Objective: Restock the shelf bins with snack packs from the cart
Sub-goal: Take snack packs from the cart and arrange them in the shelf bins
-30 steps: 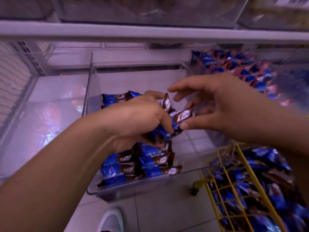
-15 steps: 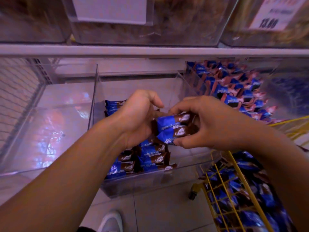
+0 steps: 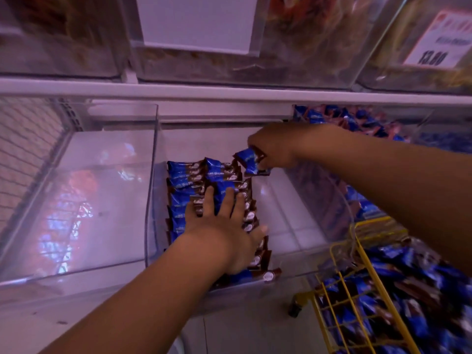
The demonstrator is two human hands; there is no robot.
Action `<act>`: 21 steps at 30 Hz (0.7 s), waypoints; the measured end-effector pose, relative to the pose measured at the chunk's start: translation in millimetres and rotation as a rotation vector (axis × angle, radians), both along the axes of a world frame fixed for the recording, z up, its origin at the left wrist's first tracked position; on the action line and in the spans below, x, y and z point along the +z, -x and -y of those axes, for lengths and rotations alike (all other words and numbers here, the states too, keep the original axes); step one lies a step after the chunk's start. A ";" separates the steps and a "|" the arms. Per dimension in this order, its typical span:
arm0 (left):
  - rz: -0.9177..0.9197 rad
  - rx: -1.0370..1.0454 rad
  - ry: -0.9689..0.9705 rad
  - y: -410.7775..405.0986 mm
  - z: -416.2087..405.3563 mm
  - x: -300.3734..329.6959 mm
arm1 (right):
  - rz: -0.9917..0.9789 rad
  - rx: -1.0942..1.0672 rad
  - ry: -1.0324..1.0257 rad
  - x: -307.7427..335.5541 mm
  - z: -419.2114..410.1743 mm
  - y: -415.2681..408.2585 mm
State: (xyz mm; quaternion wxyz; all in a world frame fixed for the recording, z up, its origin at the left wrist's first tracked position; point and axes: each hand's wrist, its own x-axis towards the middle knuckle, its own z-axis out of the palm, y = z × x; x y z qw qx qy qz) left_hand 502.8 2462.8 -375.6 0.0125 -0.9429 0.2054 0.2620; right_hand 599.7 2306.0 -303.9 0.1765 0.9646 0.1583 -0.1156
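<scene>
**Both hands at the middle bin, one pack in the right**

At the middle bin (image 3: 153, 175), a clear plastic box on the lower shelf, everything else takes its place. Above it runs the white shelf rail (image 3: 229, 92), and over that rail stand more clear bins of brownish goods, one with a blank white card (image 3: 196, 21) and another, to the right, with a price tag (image 3: 436, 42). Left of the middle bin sits an empty clear bin (image 3: 76, 200). Right of it, a neighbouring bin (image 3: 357, 121) is heaped with blue and reddish packs. Below and to the right of the middle bin stands the yellow wire cart (image 3: 378, 284), full of blue and brown snack packs.

Inside the middle bin, a stack of blue and brown packs (image 3: 184, 185) fills the left half in rows, while the right half shows bare floor.

Over that stack lies the left hand (image 3: 224, 231), opened flat with fingers spread, palm pressing down on the rows and gripping nothing. Toward the back of the bin, the right hand (image 3: 270, 149) is closed in a pinch around one snack pack (image 3: 249, 162), which hangs tilted just above the far end of the stack.
</scene>
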 end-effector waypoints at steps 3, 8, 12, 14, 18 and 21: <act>0.018 -0.004 -0.083 -2.6 -3.9 2.7 | -0.083 0.003 -0.013 -20.4 -2.4 -12.1; 0.099 0.104 -0.048 -11.0 -8.0 7.5 | -0.049 0.028 0.146 -33.6 1.2 -11.4; 0.217 0.119 0.077 -27.3 -1.0 11.3 | -0.034 -0.010 0.137 -32.7 -3.5 -13.0; 0.175 0.059 0.090 -29.5 6.4 9.5 | -0.033 -0.044 0.085 -31.5 -5.3 -14.2; 0.105 0.039 0.014 -28.2 15.1 5.0 | -0.017 -0.085 0.056 -29.2 1.1 -8.1; 0.090 0.060 -0.053 -27.2 9.6 5.5 | 0.047 -0.002 0.346 -27.4 1.3 -0.1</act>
